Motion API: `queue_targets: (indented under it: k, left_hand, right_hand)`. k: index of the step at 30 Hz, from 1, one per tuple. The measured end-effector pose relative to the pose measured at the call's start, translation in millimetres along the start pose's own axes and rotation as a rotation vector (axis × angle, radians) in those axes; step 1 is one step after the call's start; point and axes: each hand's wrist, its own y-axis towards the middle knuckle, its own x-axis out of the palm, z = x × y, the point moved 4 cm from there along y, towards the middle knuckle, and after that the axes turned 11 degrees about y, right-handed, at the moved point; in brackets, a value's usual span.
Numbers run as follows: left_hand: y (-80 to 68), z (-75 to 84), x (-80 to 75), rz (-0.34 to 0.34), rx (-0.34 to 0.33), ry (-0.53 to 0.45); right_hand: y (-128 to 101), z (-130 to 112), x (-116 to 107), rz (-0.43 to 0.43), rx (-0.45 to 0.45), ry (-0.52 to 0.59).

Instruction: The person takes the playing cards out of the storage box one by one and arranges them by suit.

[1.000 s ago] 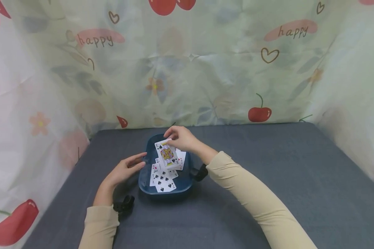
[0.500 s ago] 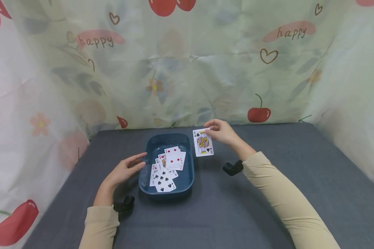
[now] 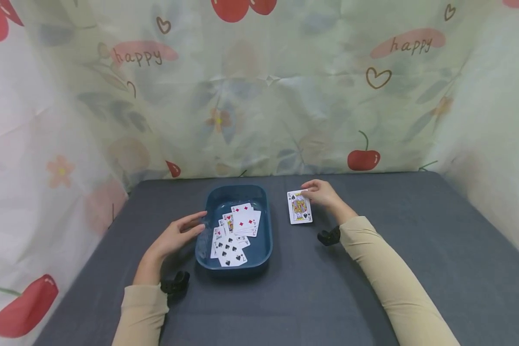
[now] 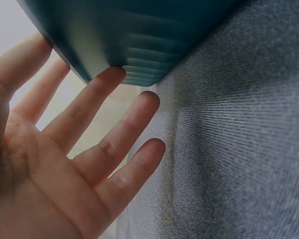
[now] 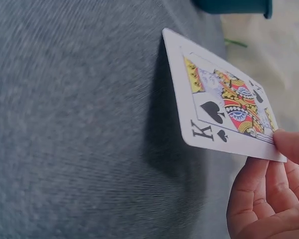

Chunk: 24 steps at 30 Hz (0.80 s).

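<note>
My right hand pinches a king of spades playing card by its far edge, thumb on top and fingers beneath. In the right wrist view the card is tilted just over the cloth, casting a shadow. My left hand touches the left wall of a blue plastic tray, fingers spread and nearly straight; the left wrist view shows the fingertips against the tray side. Inside the tray lie several face-up playing cards, with a diamond card on the upper pile and a spade card nearer me.
A dark grey cloth covers the table. Behind it hangs a patterned curtain with cherries and "happy" lettering, and more of it flanks both sides. Each wrist wears a black camera band, as on the right wrist band.
The right hand has lifted the king of spades from over the tray, carried it right past the rim and lowered it towards the table. The left hand has stayed at the tray.
</note>
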Motion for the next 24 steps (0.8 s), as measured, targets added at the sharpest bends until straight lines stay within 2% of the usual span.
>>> queue_targets:
  k: [10,18,21,24]
  left_hand:
    - [0.6,-1.7,0.8,0.007,-0.007,-0.002]
    - [1.4,-2.9,1.8,0.010,0.001,-0.022]
    - [1.4,-2.9,1.7,0.012,0.001,-0.025]
    - [1.1,-2.3,1.4,0.010,0.001,-0.028]
  right_hand:
    - [10.5,20.2,-0.3,0.028,0.029,-0.025]
    - [10.9,21.8,1.5,0.081,-0.054,-0.140]
    - [9.8,15.7,2.5,0.104,-0.089,-0.172]
    - [6.1,3.4,7.4,0.085,-0.123,-0.192]
